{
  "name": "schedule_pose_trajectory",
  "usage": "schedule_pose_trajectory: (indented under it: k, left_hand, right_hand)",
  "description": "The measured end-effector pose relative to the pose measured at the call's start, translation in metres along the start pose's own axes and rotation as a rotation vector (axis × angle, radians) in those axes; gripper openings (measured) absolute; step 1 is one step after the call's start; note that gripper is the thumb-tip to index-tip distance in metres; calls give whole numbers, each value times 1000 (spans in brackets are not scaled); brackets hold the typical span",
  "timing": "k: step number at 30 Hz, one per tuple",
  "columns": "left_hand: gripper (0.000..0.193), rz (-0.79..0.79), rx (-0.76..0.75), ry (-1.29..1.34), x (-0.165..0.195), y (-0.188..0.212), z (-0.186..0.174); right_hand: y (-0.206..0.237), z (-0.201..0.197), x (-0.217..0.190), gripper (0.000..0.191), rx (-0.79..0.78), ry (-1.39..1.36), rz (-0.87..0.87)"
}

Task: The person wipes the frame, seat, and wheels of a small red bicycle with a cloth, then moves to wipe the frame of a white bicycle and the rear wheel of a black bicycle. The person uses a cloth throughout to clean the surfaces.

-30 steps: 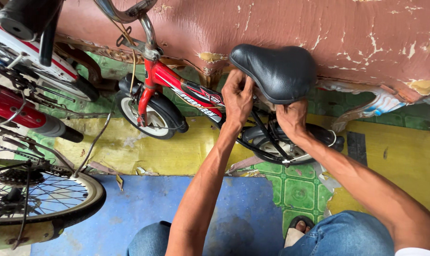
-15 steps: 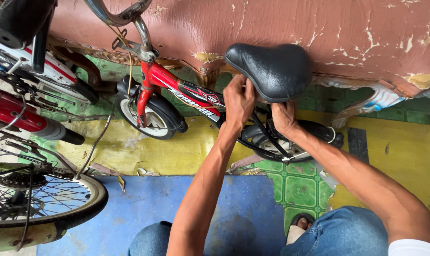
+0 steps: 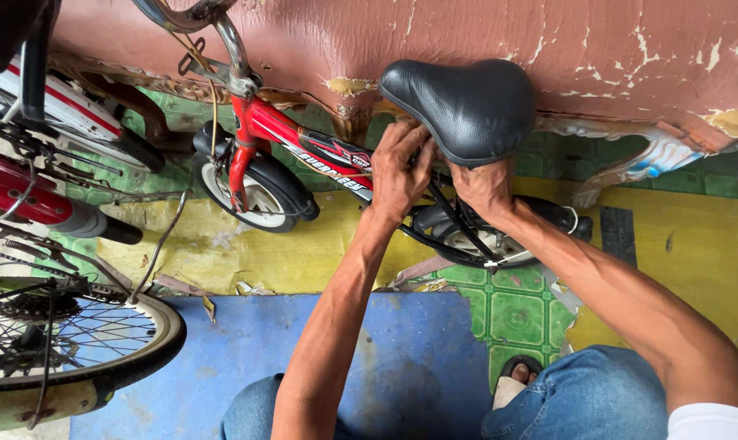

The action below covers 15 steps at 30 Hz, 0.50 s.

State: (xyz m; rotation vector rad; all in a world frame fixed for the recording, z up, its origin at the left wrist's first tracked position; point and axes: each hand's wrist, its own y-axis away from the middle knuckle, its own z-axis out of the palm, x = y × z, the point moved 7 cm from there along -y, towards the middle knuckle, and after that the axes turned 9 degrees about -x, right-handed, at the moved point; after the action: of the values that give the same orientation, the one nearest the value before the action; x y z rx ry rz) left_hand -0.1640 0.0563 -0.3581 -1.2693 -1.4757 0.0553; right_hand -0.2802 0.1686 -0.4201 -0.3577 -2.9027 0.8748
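Under the saddle [image 3: 467, 106], both hands work at its mount: left hand [image 3: 400, 167] curled there, right hand [image 3: 485, 186] half-hidden, grip unclear; saddle not visibly finished.

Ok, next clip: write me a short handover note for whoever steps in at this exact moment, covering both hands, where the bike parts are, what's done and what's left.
Left hand: fingers curled under the front of the black saddle, at the seat post area; whether it grips anything there is hidden.
Right hand: tucked under the rear of the saddle, fingers out of sight.
Bike: small red bicycle stands upright against the peeling wall, front wheel to the left, rear wheel below the hands.
Done: saddle sits on the bike.
Left: seemingly the fastening or adjusting under the saddle; no tool is visible.
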Motion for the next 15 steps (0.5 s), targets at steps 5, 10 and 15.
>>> schedule_pose_trajectory:
  k: [5,10,15]
  left_hand:
    - [21,160,25,-107,21,10,-5]
    - [21,202,-105,-128,20,17,-6]
    - [30,76,-219,-279,-7,26,-22]
  right_hand:
    - [0,1,2,9,-219,-65,18]
    - [11,-42,-5,26,66,-345,-59]
    - [30,-55,-6,41,-39,-496,-47]
